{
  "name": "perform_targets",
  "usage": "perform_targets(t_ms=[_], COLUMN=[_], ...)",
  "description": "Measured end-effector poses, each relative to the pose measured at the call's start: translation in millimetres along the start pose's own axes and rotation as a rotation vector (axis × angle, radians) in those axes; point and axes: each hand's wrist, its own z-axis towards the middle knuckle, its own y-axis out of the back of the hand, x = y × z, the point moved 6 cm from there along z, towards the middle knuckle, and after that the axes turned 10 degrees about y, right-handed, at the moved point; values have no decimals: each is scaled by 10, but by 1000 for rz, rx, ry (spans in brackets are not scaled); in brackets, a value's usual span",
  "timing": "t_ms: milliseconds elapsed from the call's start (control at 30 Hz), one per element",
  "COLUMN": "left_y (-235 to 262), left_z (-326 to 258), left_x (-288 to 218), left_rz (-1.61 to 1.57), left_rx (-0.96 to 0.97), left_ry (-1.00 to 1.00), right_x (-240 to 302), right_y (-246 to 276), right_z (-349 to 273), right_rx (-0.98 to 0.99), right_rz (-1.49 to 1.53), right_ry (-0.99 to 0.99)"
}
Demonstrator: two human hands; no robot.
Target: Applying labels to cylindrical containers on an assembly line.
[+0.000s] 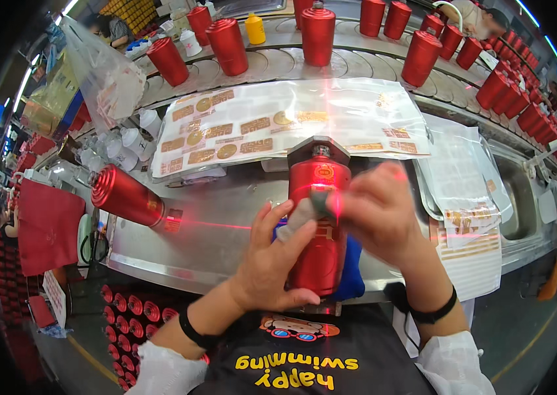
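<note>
A red metallic bottle with gold print lies in front of me, its neck pointing away, against a dark angular metal holder. My left hand grips the bottle's left side, thumb low and fingers across the upper part. Something white covers one of its fingertips. My right hand, blurred by motion, pinches a small dark green piece against the bottle's printed face. Red laser light falls across the bottle and hand. Blue cloth shows beneath the bottle on the right.
Sheets of gold decals lie behind the holder. Another red bottle lies tilted at left on the steel table. Upright red bottles and a yellow bottle stand on the conveyor. A sink is at right.
</note>
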Motion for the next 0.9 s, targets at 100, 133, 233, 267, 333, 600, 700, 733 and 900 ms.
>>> perform_targets(t_ms=[100,133,233,267,333,600,700,733,900], left_y=[-69,-109,-154,-160,-185,-297,-303,-300,-243], left_z=[-171,-157,-133,-145,-193,-302,-248,-235,-180], left_x=[-26,-37,23,52,122,262,290,281,294], left_rz=[91,104,132,101,41,-130,-132,-124,-178], left_rx=[81,118,79,73,54,153,136,125,63], left_ry=[90,83,59,67,85,233,173,140,123], right_x=[230,208,-276,-257,45,-176,-244,-243,-259], right_y=[-19,-9,24,27,-46,-94,-106,-118,-159], right_z=[-90,-115,-224,-237,-335,-581,-805,-824,-856], right_rx=[259,309,-72,-91,19,-89,-271,-276,-314], right_rz=[514,701,361,173,308,755,832,830,845], right_ry=[-51,-92,-331,-182,-85,-844,-1021,-1025,-1023])
